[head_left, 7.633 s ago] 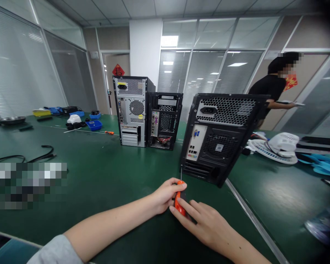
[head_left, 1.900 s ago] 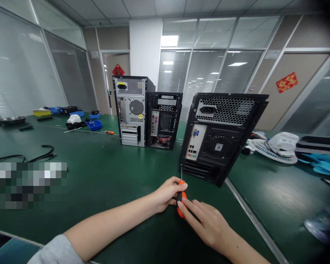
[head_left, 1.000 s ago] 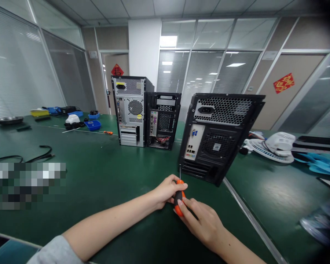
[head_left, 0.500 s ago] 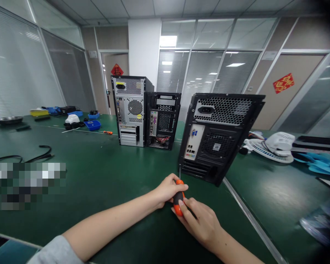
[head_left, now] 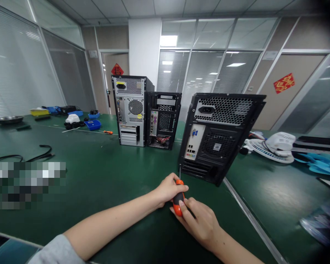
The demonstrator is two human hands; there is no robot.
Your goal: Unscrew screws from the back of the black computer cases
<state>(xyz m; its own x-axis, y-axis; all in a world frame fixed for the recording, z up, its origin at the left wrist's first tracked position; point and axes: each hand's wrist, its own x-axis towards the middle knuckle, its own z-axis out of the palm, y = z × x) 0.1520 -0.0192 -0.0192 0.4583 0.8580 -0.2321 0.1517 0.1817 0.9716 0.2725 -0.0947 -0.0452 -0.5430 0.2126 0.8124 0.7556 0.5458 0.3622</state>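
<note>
An orange and black screwdriver (head_left: pixel 178 199) points away from me, its tip at the lower left corner of the black computer case (head_left: pixel 217 137). My left hand (head_left: pixel 168 190) is closed round the front of the handle near the shaft. Around the rear end of the handle, the fingers of my right hand (head_left: pixel 199 219) are closed. The case stands with its back panel towards me, showing a power socket, a port plate and a fan grille. Whether the tip sits in a screw is too small to tell.
A silver computer case (head_left: pixel 130 110) and a smaller black case (head_left: pixel 164 121) stand further back. Fan parts (head_left: pixel 277 145) lie at the right, with blue blades (head_left: pixel 323 161) beside them. Blue trays (head_left: pixel 92 125), an orange tool (head_left: pixel 108 132) and black cables (head_left: pixel 41 154) lie at the left.
Almost nothing differs. My right fingers have shifted very slightly on the screwdriver handle, while my left hand and the case stay in place.
</note>
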